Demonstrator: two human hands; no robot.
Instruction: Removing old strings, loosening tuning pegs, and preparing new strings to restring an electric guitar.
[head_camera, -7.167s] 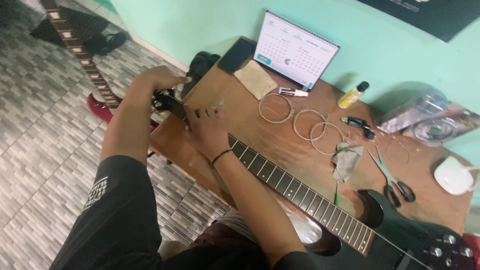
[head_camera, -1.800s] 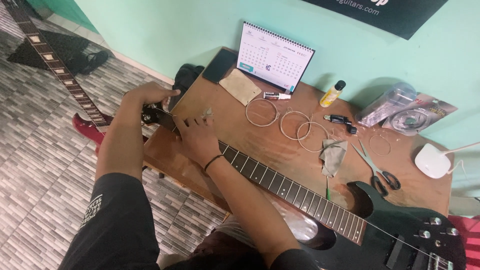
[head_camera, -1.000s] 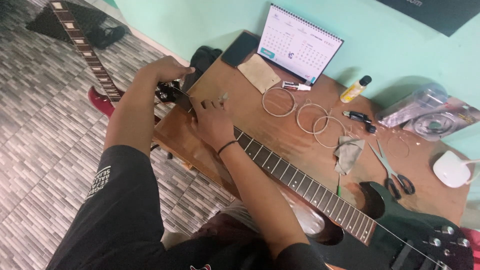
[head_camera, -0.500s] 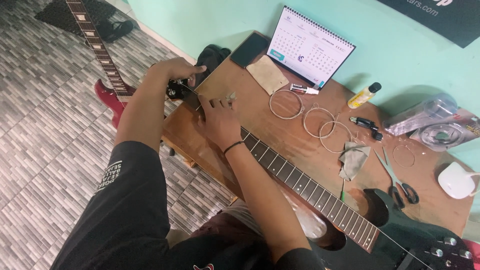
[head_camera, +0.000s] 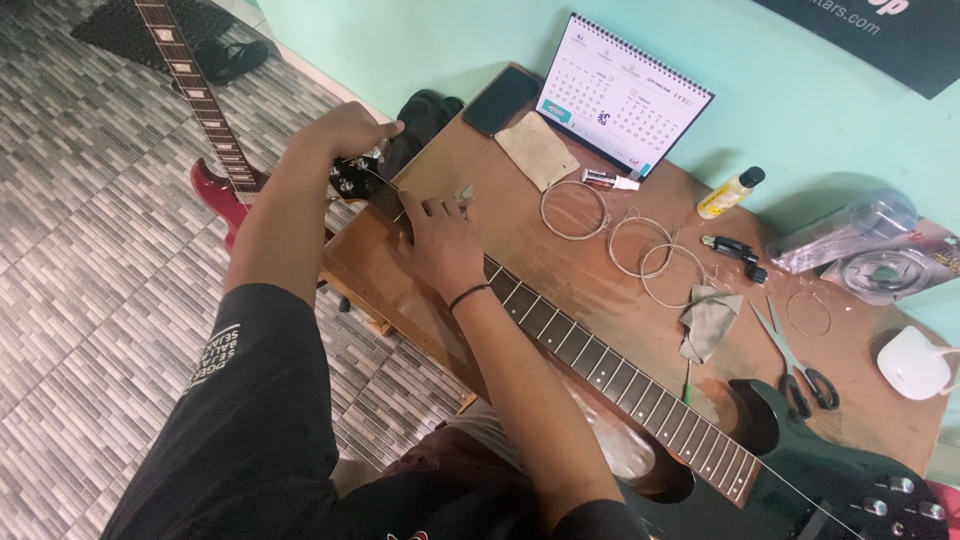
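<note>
A dark electric guitar lies across the wooden table, its fretted neck running from the black body up to the headstock at the table's left corner. My left hand is closed over the headstock, fingers pinched at its top edge. My right hand lies over the neck just below the headstock, fingers curled down on it. A thin string runs between the two hands.
Coiled strings, scissors, a grey rag, a yellow bottle, a tan cloth, a phone and a desk calendar are on the table. A red guitar lies on the tiled floor.
Both hands have stayed at the headstock end of the neck. Only the view has shifted slightly; nothing on the table has moved.
</note>
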